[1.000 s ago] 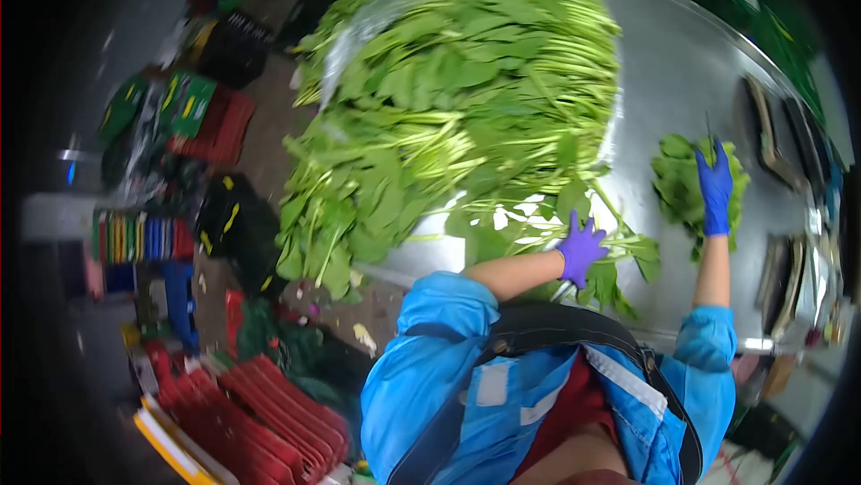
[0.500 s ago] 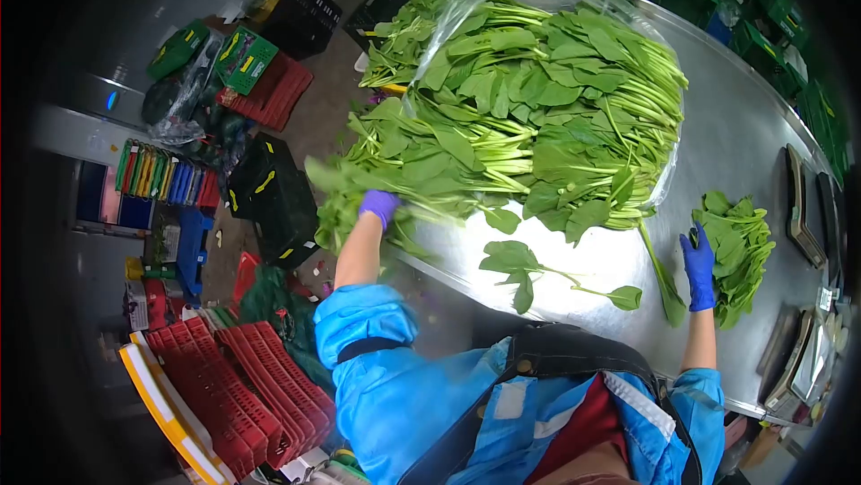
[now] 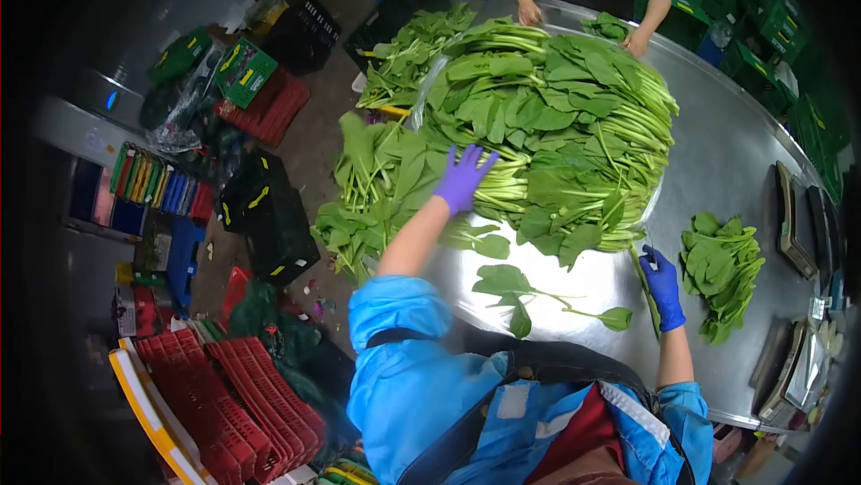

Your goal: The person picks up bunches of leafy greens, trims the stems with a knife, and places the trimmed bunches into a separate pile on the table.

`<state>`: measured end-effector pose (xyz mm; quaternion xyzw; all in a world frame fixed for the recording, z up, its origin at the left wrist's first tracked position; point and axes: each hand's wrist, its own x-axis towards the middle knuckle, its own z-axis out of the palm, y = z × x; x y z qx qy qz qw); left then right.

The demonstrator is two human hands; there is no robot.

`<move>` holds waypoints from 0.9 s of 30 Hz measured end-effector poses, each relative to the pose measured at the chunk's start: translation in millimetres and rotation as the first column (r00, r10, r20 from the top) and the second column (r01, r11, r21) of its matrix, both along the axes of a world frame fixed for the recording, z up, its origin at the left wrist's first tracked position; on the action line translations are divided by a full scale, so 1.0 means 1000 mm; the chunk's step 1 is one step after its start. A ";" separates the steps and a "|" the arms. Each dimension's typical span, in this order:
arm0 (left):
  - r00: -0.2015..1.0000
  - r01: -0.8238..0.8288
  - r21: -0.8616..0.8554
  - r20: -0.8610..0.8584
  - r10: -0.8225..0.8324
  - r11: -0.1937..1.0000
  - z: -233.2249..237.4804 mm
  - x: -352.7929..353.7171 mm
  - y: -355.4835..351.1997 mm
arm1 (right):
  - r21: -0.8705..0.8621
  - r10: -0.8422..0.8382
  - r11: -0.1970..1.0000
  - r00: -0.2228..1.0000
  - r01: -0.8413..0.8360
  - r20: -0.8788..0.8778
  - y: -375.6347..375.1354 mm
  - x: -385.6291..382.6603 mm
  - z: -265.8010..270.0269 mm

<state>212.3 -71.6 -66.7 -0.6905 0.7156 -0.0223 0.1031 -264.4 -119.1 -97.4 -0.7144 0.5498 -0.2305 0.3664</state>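
A large heap of leafy greens [image 3: 556, 117] with pale stems lies on clear plastic on the metal table [image 3: 708, 153]. My left hand [image 3: 462, 180], in a purple glove, rests on the stems at the heap's left side, fingers spread. More greens [image 3: 386, 162] hang over the table edge beside that arm. In a blue-purple glove, my right hand [image 3: 662, 290] is right of the heap, beside a single long stem; what its fingertips hold, if anything, is too small to name. A smaller bunch [image 3: 719, 270] lies to its right. Loose leafy stems [image 3: 529, 292] lie in front of the heap.
Across the table a person in blue sleeves has two bare hands [image 3: 531, 14] at the heap's far edge. Red crates [image 3: 197, 395] stand at lower left, black crates [image 3: 269, 207] on the floor beyond. Scale-like trays [image 3: 796, 225] line the table's right side.
My left hand has moved right, from the hanging greens onto the heap. My right hand has shifted left, away from the small bunch. The other person's hands have lowered, and the lifted plastic has dropped.
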 end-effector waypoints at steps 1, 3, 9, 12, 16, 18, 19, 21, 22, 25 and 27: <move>0.993 -0.002 -0.067 -0.117 -0.006 0.998 0.003 0.012 -0.008 | 0.045 -0.024 0.999 1.000 0.024 0.001 0.001 0.001 -0.002; 0.987 0.026 -0.051 -0.157 -0.034 0.998 0.006 0.024 -0.019 | 0.034 -0.018 0.999 1.000 0.018 -0.013 0.004 -0.003 0.002; 0.997 0.079 0.142 -0.008 -0.079 0.987 0.008 0.026 -0.032 | -0.001 0.018 1.000 1.000 -0.018 -0.015 -0.002 -0.007 -0.021; 0.988 0.105 0.037 -0.114 -0.100 0.994 -0.010 0.025 -0.008 | 0.073 -0.007 0.997 1.000 0.008 -0.010 0.001 -0.006 -0.012; 0.982 0.135 -0.031 -0.127 -0.138 0.990 -0.024 0.028 0.007 | 0.183 -0.090 0.979 0.996 0.093 -0.025 0.008 -0.015 -0.017; 0.988 0.116 -0.093 -0.091 -0.125 0.989 -0.028 0.029 0.006 | 0.213 -0.118 0.970 0.993 0.121 -0.026 0.016 -0.016 -0.022; 0.987 0.123 -0.081 -0.090 -0.130 0.989 -0.029 0.032 0.005 | 0.225 -0.124 0.966 0.992 0.127 -0.026 0.019 -0.014 -0.025; 0.979 0.117 0.005 -0.167 -0.114 0.993 -0.027 0.035 0.003 | 0.190 -0.111 0.976 0.994 0.107 0.012 0.020 -0.012 -0.021; 0.973 0.132 -0.008 -0.189 -0.131 0.991 -0.010 0.033 0.010 | 0.175 -0.102 0.980 0.994 0.095 0.035 0.021 -0.011 -0.014; 0.945 0.043 -0.314 -0.294 -0.140 0.948 0.040 0.037 0.037 | 0.247 -0.161 0.957 0.987 0.153 0.015 0.025 -0.023 -0.007; 0.920 -0.069 -0.494 -0.367 -0.136 0.867 0.107 0.027 0.056 | 0.116 -0.141 0.984 0.989 0.137 0.033 0.030 -0.038 -0.024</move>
